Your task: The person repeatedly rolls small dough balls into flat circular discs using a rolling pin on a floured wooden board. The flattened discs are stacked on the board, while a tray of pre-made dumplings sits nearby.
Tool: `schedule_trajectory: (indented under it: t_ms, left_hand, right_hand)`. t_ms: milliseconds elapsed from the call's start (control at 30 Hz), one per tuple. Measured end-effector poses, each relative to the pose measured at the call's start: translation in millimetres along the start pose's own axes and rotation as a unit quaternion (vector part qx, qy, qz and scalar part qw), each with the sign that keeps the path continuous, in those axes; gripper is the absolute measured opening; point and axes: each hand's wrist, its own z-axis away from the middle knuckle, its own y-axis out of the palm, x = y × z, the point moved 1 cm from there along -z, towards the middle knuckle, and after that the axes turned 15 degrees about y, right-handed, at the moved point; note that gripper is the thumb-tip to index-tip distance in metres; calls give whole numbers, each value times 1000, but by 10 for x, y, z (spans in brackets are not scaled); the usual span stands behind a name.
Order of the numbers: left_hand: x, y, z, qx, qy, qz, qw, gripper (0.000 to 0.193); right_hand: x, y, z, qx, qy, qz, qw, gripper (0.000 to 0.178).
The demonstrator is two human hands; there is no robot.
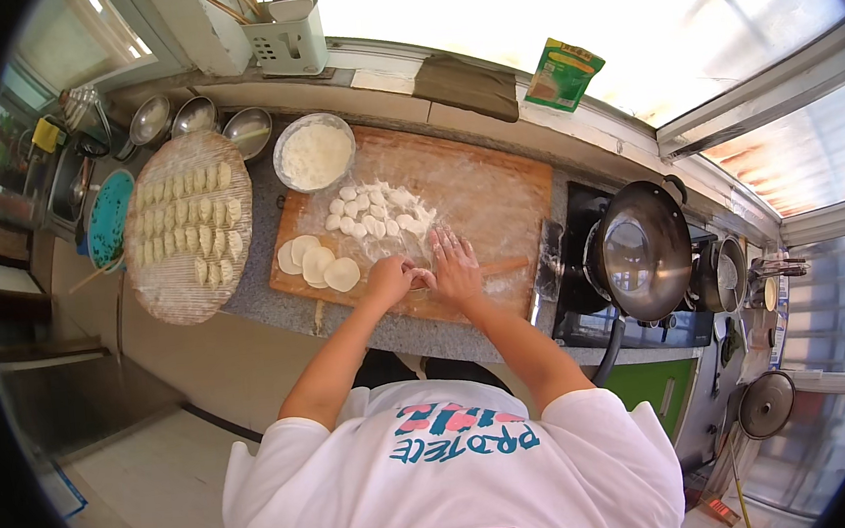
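Note:
My left hand is closed, fingertips pinched low over the wooden board; what they hold is hidden. Right beside it, my right hand lies with fingers stretched out over a wooden rolling pin, whose end sticks out to the right. Beyond the hands sits a floury cluster of small dough pieces. Several round flat wrappers overlap on the board to the left of my left hand. A metal bowl of white flour stands at the board's far left corner.
Rows of shaped dumplings fill a round tray at the left. Behind it are a teal bowl and metal bowls. A wok sits on the stove at the right. A green packet stands on the sill.

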Motion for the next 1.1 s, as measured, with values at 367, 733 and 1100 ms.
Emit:
schedule_trajectory:
  t_ms: [367, 733, 1100]
  left_hand:
    - [57, -95, 22, 71, 144, -96, 982, 13]
    - [127, -29, 151, 18, 128, -96, 987, 10]
    - [-72, -127, 13, 49, 9, -41, 998, 13]
  right_hand:
    - [-78, -54, 375, 21, -21, 24, 999, 81]
    - [-39, -12, 737, 5, -6, 62, 998, 73]
    - [68, 18, 103, -22, 36, -8, 999, 73]
